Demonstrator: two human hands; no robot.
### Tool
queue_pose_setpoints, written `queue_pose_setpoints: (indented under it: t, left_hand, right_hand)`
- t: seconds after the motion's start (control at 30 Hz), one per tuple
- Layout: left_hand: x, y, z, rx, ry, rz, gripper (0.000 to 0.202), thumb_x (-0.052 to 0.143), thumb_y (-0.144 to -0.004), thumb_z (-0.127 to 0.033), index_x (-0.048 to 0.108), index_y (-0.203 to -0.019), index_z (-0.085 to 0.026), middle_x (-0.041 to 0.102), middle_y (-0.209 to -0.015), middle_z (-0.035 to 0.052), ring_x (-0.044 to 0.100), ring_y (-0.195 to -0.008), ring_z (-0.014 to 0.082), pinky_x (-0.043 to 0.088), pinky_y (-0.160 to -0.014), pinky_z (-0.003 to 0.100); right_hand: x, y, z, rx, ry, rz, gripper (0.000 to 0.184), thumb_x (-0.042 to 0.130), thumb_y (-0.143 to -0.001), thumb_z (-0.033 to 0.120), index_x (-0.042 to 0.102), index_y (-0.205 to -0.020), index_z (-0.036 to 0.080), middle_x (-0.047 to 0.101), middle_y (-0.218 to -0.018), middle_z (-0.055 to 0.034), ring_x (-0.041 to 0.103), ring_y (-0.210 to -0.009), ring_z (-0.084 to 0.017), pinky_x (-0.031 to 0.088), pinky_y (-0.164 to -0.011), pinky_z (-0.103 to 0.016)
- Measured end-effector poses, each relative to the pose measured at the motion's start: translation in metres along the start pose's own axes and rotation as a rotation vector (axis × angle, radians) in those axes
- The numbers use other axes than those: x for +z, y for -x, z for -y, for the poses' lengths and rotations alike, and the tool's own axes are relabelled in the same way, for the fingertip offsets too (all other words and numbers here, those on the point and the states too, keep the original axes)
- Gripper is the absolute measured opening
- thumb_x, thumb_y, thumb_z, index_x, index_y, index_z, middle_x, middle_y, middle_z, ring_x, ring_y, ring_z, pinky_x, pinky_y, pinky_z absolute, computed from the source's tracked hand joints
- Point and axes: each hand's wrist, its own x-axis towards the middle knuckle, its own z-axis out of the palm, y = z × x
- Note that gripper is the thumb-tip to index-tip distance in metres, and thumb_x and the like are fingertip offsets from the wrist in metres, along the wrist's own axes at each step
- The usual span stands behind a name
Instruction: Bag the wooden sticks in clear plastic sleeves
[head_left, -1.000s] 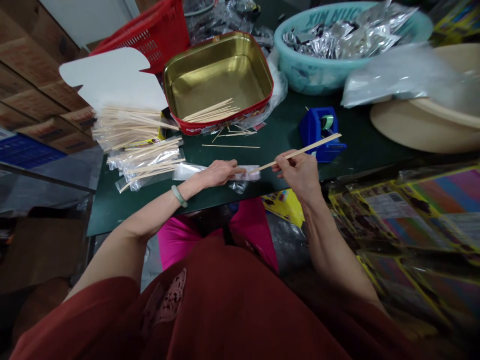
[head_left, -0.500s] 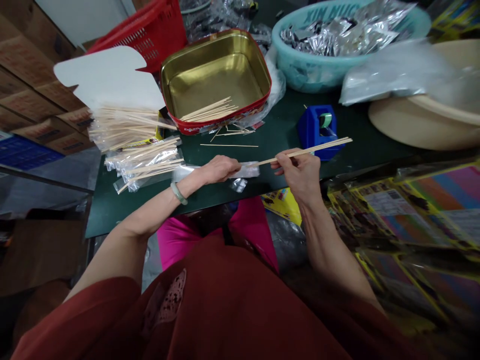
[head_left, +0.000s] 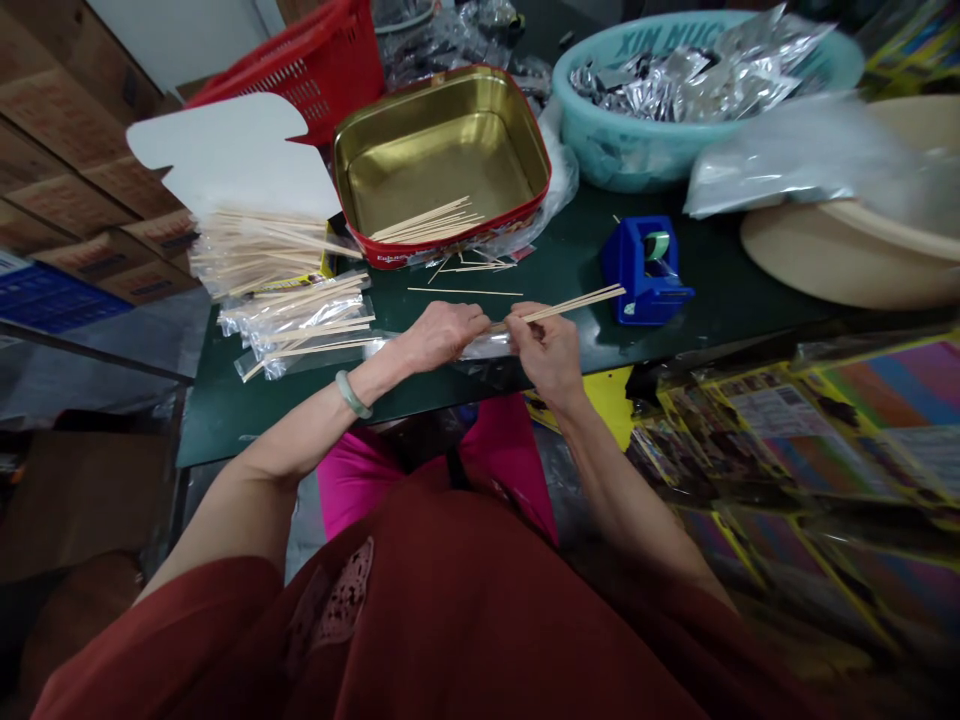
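My right hand pinches a small bunch of thin wooden sticks whose free ends point right, toward the blue tape dispenser. The near ends of the sticks sit inside the mouth of a narrow clear plastic bag lying on the dark green table. My left hand is closed on that bag's open end, just left of my right hand. A green bangle circles my left wrist.
A gold tin with a red rim holds loose sticks. Filled stick bags pile up at the left under a white card. A red basket, a teal basin of foil packets and a beige lid stand behind.
My right hand has moved left toward my left hand, pushing the bunch of sticks further into the clear bag. My left hand has stayed on the bag's mouth.
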Motion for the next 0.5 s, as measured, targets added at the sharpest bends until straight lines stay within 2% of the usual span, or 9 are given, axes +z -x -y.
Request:
queue_pose_setpoints:
  t: [0.07,0.13,0.23,0.33,0.5]
  left_hand:
    - [0.008,0.004,0.005,-0.044,0.097,-0.082,0.027,0.034,-0.097,-0.020,0.060,-0.101,-0.015,0.064,-0.092,0.0090,0.058,-0.083,0.0176,0.041,-0.068,0.029]
    - [0.019,0.011,0.012,-0.096,0.188,-0.142,0.033,0.044,-0.096,-0.035,0.056,-0.117,-0.013,0.062,-0.106,0.0124,0.057,-0.096,0.0209,0.044,-0.079,0.031]
    - [0.038,0.026,0.022,-0.153,0.242,-0.086,0.064,0.058,-0.086,-0.054,0.049,-0.132,-0.011,0.057,-0.122,0.0179,0.051,-0.108,0.0271,0.043,-0.091,0.038]
    - [0.052,0.038,0.027,-0.188,0.258,-0.028,0.063,0.052,-0.088,-0.058,0.055,-0.128,-0.010,0.058,-0.116,0.0176,0.050,-0.102,0.0266,0.041,-0.091,0.039]
    - [0.063,0.042,0.027,-0.237,0.297,-0.116,0.057,0.048,-0.090,-0.058,0.061,-0.120,-0.011,0.061,-0.106,0.0143,0.050,-0.098,0.0242,0.041,-0.089,0.036]
  right_hand:
    - [0.005,0.000,-0.002,0.063,-0.084,0.041,0.018,0.056,-0.079,0.033,0.064,-0.070,0.019,0.066,-0.076,-0.0031,0.063,-0.068,-0.016,0.054,-0.057,-0.028]
    - [0.007,-0.001,-0.004,0.112,-0.158,0.046,0.018,0.058,-0.076,0.033,0.063,-0.067,0.019,0.064,-0.069,-0.0012,0.061,-0.060,-0.015,0.053,-0.051,-0.027]
    - [0.006,-0.004,-0.009,0.161,-0.231,0.034,0.015,0.063,-0.071,0.032,0.064,-0.065,0.018,0.065,-0.070,-0.0004,0.059,-0.056,-0.013,0.054,-0.049,-0.026]
    - [0.006,-0.006,-0.014,0.215,-0.289,0.046,0.013,0.066,-0.067,0.031,0.066,-0.067,0.017,0.065,-0.071,-0.0006,0.060,-0.059,-0.013,0.054,-0.049,-0.025]
    - [0.006,-0.008,-0.017,0.303,-0.360,0.083,0.021,0.066,-0.068,0.036,0.064,-0.073,0.016,0.063,-0.079,-0.0017,0.064,-0.060,-0.012,0.052,-0.043,-0.022]
